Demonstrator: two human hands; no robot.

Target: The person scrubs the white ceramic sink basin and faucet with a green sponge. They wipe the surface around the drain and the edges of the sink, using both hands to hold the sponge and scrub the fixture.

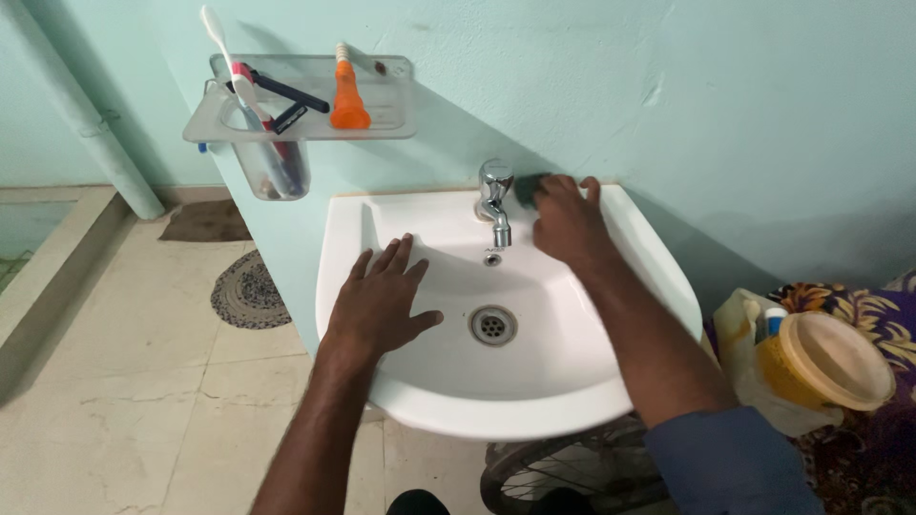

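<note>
Closest to me, my left hand (382, 300) lies flat with its fingers spread on the inner left slope of the white washbasin (630, 257), gripping nothing. My right hand (565, 221) reaches to the back ledge beside the single chrome tap (495, 202) and presses down on a dark scrubbing pad (528, 187); my fingers cover most of it, so I can't tell whether they are curled round it or only resting on top.

Inside the basin I see one round metal drain (492, 325) at the bottom and one small overflow hole (491, 258) just under the tap.

On the wall above and to the left hangs one clear plastic shelf (391, 100) with a built-in cup (272, 170). The cup holds one white and pink toothbrush (232, 69) and what looks like a dark razor (291, 97) leaning across its rim. On the tray part stands one orange-handled brush (347, 95).

To the right of the basin, one yellow tub (822, 360) sits tilted in a bag (739, 329), its mouth open.
</note>
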